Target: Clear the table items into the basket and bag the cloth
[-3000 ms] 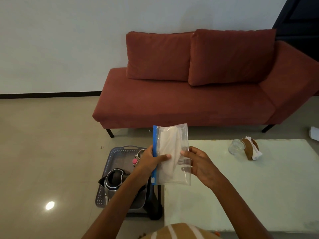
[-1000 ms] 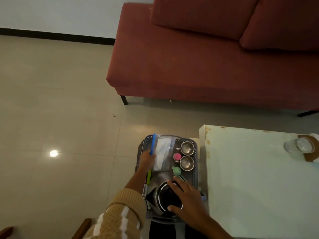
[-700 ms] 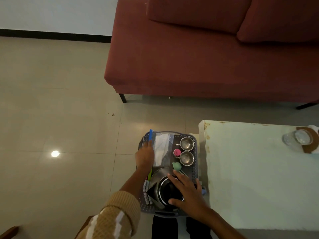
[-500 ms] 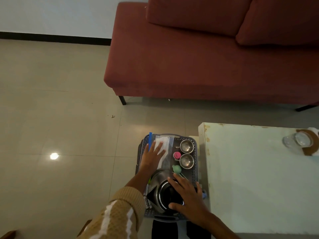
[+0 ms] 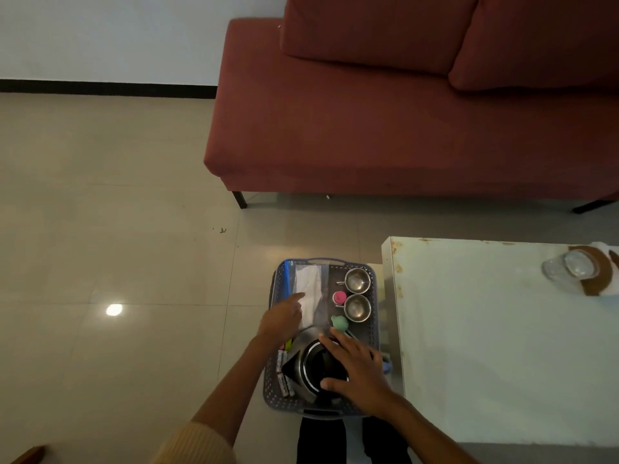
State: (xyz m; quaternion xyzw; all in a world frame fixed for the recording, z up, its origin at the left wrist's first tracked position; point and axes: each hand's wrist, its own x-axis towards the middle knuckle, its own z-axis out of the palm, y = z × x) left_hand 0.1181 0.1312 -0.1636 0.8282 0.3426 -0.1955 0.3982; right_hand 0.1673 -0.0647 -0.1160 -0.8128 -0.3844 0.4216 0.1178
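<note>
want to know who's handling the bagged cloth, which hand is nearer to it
Left. The left hand is over the left side of the basket, its index finger reaching onto the bagged cloth. The right hand is further back toward the person, resting on the kettle.

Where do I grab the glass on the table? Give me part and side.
Wrap the glass round its clear side wall, coming from the left, the basket side. It looks upright, with bare table on that side, while the brown piece crowds its right, so a hand from there would likely knock it.
</note>
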